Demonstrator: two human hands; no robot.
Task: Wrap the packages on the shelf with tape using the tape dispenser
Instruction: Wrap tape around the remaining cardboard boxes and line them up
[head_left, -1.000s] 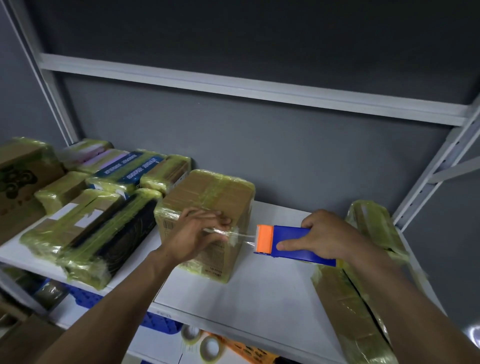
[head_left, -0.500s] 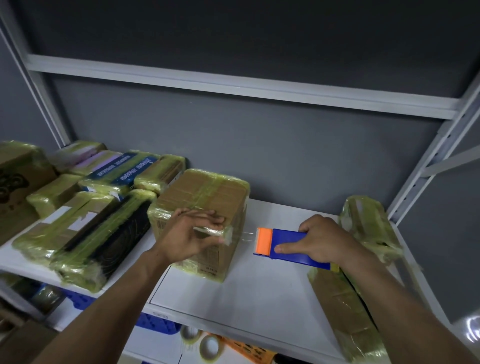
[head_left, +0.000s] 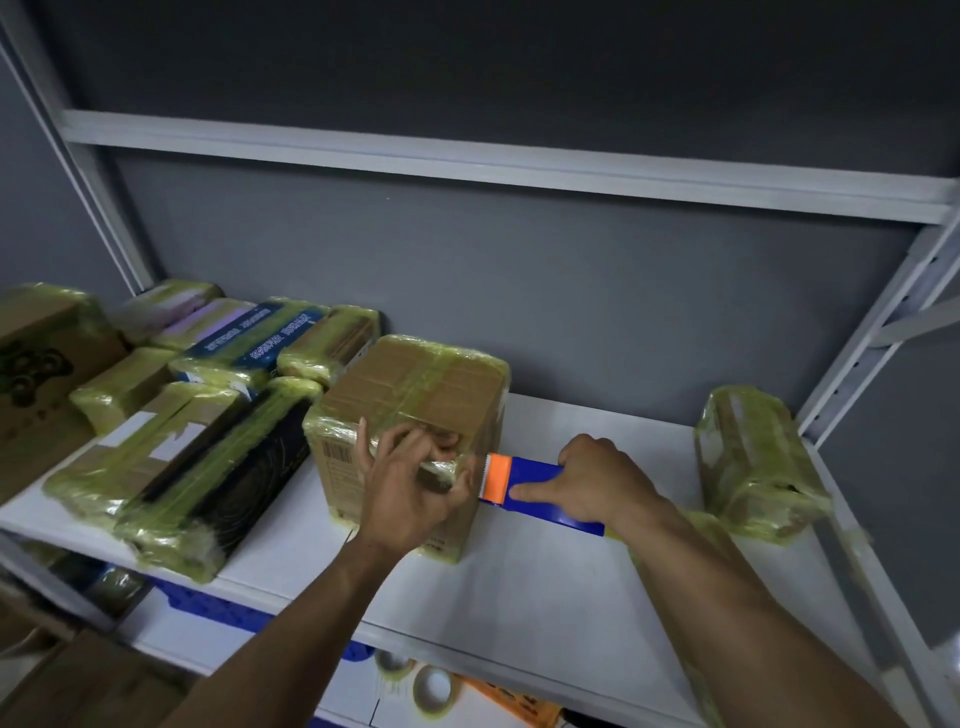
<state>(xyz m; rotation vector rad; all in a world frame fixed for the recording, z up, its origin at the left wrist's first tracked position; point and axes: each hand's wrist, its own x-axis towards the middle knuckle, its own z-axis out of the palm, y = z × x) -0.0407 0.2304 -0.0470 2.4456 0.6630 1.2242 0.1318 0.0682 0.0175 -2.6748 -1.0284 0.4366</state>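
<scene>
A tape-wrapped cardboard box (head_left: 415, 395) stands in the middle of the white shelf (head_left: 545, 597). My left hand (head_left: 410, 488) curls over the box's front right top corner, fingers on top and thumb on the side, holding clear tape down there. My right hand (head_left: 597, 483) grips a blue tape dispenser (head_left: 540, 491) with the index finger stretched along its body. The dispenser's orange toothed head touches the box's right side, beside my left thumb. No free span of tape shows between them.
Several wrapped packages (head_left: 171, 431) crowd the shelf's left side. Another wrapped package (head_left: 753, 462) stands at the right by the upright post (head_left: 878, 332), and one lies under my right forearm. Tape rolls (head_left: 434, 688) sit on the lower level.
My right hand brought the dispenser left until its head met the box, closing the stretched tape gap. My left hand shifted from pinching the tape end to holding the box's corner.
</scene>
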